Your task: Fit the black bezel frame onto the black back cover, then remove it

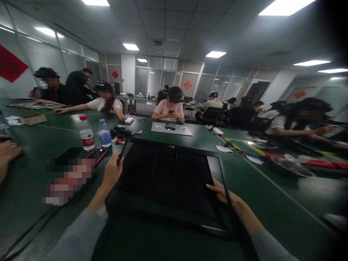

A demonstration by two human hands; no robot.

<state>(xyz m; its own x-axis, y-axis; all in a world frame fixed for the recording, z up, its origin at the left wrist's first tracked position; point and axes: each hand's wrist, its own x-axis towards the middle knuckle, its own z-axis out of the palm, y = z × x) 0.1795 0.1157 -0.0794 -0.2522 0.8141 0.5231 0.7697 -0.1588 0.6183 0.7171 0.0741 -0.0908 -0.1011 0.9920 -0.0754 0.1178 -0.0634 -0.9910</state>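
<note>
Monitor [168, 177], flat black panel with thin bezel, lies face-up on the green desk [272, 203], directly before the person, its far edge near two water bottles [87, 133] and a phone [96, 155]. Judged rigid but fragile: a broad glass-fronted panel, likely moderately heavy, smooth at the bezel and prone to slipping or flexing if lifted by one corner. Best hold is at opposite side edges, fingers on the frame, not the screen. Left hand [112, 174] is closed on the far-left corner, thumb and fingers pinching the frame edge. Right hand [221, 192] lies along the right edge, fingers curled over the bezel; whether it grips underneath cannot be told in the dim view.
</note>
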